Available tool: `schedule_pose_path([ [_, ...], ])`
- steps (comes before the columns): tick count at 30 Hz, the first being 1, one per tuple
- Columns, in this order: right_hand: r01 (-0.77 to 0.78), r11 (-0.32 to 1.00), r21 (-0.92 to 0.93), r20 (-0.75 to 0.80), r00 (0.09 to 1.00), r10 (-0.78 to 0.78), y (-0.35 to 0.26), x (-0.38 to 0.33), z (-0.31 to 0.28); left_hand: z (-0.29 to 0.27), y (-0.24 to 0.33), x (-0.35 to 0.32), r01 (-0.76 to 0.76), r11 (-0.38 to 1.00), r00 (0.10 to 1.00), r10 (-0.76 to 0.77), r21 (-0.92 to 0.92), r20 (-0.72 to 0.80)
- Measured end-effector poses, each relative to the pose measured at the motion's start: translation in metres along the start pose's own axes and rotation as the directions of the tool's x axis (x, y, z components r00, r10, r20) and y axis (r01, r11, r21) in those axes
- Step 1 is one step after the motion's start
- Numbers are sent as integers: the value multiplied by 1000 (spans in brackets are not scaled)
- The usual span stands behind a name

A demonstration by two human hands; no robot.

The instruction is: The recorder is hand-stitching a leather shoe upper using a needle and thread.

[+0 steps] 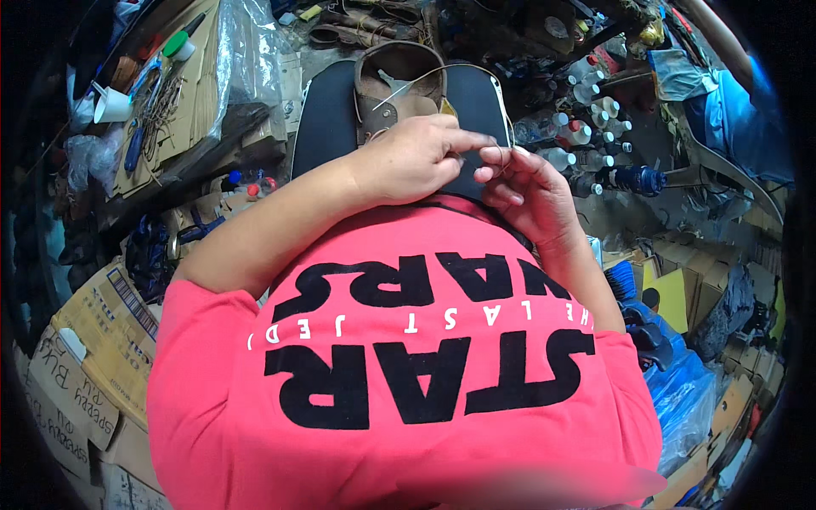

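Note:
A brown shoe (367, 104) rests between my knees, its opening facing up and its eyelets showing. A thin pale thread (476, 71) arcs from the shoe over my right knee and down to my fingers. A straight, pale end of it lies across the shoe's opening. My left hand (412, 160) is in front of the shoe, index finger stretched toward the right fingertips and the other fingers curled; the thread seems to be at its fingertips. My right hand (535, 191) pinches the thread between thumb and fingers, a small loop showing there. My hands cover the shoe's near part.
Several plastic bottles (586, 136) stand at the right, beside my knee. Flattened cardboard (161, 119), a white cup (112, 105) and a blue-handled tool (133, 146) are at the left. Another person's blue clothing (739, 127) shows at the far right. Blue plastic sheeting (680, 382) lies lower right.

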State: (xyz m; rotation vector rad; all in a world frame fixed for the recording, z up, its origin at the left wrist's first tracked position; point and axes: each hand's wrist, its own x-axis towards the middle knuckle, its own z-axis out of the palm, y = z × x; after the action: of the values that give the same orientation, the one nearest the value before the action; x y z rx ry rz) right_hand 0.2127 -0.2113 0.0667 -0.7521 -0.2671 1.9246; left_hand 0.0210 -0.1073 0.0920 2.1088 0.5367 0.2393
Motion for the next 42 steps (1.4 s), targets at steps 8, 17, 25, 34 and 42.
schedule_pose_path([
  [8, -198, 952, -235, -33, 980, 195, -6, 11, 9, 4, -15, 10, -165, 975, 982, 176, 150, -62],
  [17, -34, 935, -353, 32, 998, 48, -13, 5, 27, -61, 36, -17, -62, 971, 996, 44, -233, -80],
  [25, 142, 615, -775, -10, 972, -236, 5, 9, 9, -103, 37, -47, -51, 881, 959, 175, 470, -224],
  [34, -148, 501, -853, -327, 899, -291, 7, -18, -58, -124, -94, -36, 386, 887, 882, -275, 252, -382],
  [42, -104, 299, -948, -220, 895, -389, 15, -42, -101, -125, -150, -40, 389, 912, 873, -318, 134, -369],
])
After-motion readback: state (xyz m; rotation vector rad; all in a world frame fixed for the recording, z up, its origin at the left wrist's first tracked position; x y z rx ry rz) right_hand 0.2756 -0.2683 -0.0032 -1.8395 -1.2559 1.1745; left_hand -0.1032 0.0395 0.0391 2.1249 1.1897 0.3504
